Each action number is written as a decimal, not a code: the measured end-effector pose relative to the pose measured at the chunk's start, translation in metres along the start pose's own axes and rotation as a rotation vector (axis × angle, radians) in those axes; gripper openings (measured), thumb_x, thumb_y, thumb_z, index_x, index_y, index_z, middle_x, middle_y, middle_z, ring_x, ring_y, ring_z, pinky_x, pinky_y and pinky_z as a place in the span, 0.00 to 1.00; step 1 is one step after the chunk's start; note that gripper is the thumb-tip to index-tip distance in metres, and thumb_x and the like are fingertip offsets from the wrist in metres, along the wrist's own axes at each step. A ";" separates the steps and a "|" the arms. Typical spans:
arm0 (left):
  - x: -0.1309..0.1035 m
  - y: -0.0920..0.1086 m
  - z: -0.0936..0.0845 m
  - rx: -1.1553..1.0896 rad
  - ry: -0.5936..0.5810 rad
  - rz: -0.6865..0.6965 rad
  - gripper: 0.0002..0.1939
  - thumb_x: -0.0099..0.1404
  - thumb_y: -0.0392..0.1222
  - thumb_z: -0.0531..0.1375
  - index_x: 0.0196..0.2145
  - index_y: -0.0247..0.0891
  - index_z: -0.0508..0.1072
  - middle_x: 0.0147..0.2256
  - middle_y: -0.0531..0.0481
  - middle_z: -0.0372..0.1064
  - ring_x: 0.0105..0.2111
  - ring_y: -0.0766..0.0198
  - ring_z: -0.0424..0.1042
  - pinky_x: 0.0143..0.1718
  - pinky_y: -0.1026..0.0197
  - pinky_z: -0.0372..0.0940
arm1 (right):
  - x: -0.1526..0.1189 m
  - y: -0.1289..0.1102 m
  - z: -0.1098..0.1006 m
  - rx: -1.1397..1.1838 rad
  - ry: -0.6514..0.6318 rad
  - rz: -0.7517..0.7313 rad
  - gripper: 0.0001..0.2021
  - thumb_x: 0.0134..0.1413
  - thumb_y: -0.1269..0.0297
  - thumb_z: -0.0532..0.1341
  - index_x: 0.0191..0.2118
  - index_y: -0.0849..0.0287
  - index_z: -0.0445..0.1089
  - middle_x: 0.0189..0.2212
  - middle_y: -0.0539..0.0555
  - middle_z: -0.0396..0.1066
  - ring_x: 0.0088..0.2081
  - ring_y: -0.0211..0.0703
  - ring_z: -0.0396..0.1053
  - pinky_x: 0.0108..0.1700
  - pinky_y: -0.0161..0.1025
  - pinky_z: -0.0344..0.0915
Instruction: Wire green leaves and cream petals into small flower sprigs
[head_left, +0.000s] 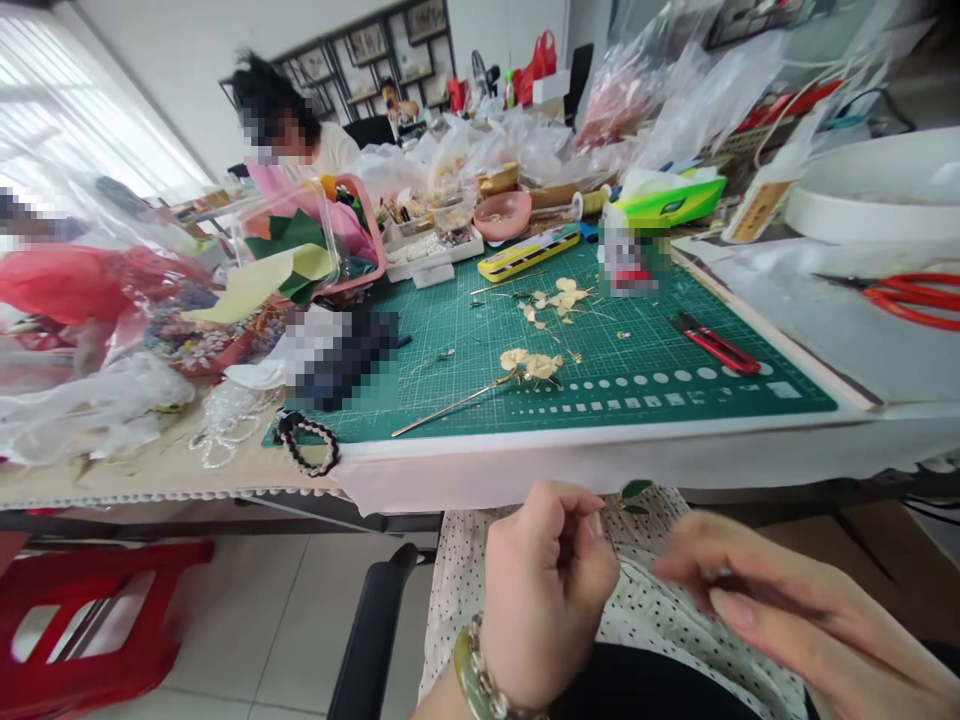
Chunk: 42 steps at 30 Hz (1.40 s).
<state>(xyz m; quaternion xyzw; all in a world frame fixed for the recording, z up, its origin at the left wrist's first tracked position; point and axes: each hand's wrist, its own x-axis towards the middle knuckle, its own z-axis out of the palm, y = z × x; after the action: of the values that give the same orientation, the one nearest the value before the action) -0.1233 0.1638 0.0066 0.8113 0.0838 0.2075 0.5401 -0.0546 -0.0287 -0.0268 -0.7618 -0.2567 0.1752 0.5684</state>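
Note:
My left hand (551, 590), with a jade bangle at the wrist, is closed in a pinch above my lap; what lies between its fingertips is too small to make out. Small green leaves (636, 490) show just beyond that hand, over the dotted cloth (637, 610). To the right, my right hand (780, 600) is blurred, its thumb and fingers bent towards each other, and whether it holds something cannot be seen. On the green cutting mat (450, 340) lies a gold hairpin (457, 405) with cream flowers (532, 365). More cream petals (562, 295) lie behind it.
Red-handled snips (716, 345) lie on the mat's right side, red scissors (915, 300) farther right. A beaded bracelet (311, 445) is at the mat's left corner. Plastic bags, a pink basket (375, 230) and trays crowd the back. A person (330, 145) sits across the table.

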 end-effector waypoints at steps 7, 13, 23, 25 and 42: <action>-0.002 0.007 0.007 -0.283 -0.116 -0.154 0.03 0.69 0.36 0.55 0.36 0.41 0.66 0.24 0.56 0.66 0.21 0.69 0.63 0.24 0.67 0.61 | 0.027 -0.017 0.034 0.450 -0.049 0.138 0.20 0.69 0.41 0.55 0.49 0.50 0.71 0.40 0.55 0.77 0.41 0.47 0.77 0.42 0.40 0.77; -0.003 0.000 0.004 0.140 -0.052 0.155 0.05 0.65 0.33 0.57 0.38 0.40 0.69 0.21 0.58 0.66 0.17 0.70 0.59 0.19 0.66 0.54 | 0.034 -0.041 0.039 0.367 0.098 0.118 0.20 0.60 0.44 0.67 0.29 0.55 0.69 0.23 0.47 0.65 0.25 0.38 0.65 0.26 0.30 0.67; -0.003 -0.007 0.004 0.567 0.095 0.469 0.10 0.68 0.27 0.53 0.35 0.39 0.67 0.21 0.54 0.71 0.18 0.66 0.68 0.22 0.62 0.56 | 0.031 -0.036 0.043 0.499 0.069 0.268 0.24 0.57 0.39 0.67 0.28 0.55 0.63 0.19 0.41 0.46 0.21 0.32 0.38 0.19 0.29 0.42; -0.003 -0.008 0.004 0.558 0.090 0.466 0.09 0.67 0.26 0.53 0.35 0.39 0.67 0.22 0.53 0.72 0.19 0.66 0.68 0.22 0.62 0.56 | 0.030 -0.035 0.044 0.498 0.076 0.270 0.24 0.57 0.39 0.67 0.29 0.55 0.63 0.19 0.41 0.45 0.21 0.32 0.39 0.19 0.29 0.42; 0.003 0.003 0.007 -0.893 -0.298 -0.574 0.21 0.62 0.54 0.69 0.30 0.40 0.63 0.19 0.64 0.52 0.17 0.75 0.46 0.18 0.69 0.44 | 0.025 -0.035 0.031 -0.103 0.270 -0.211 0.10 0.68 0.55 0.61 0.35 0.50 0.71 0.24 0.48 0.71 0.23 0.40 0.69 0.23 0.30 0.70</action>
<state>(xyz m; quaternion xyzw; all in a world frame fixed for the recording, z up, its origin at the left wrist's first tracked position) -0.1179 0.1573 0.0077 0.4683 0.1283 -0.0498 0.8728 -0.0586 0.0178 -0.0023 -0.7753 -0.2655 -0.0027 0.5731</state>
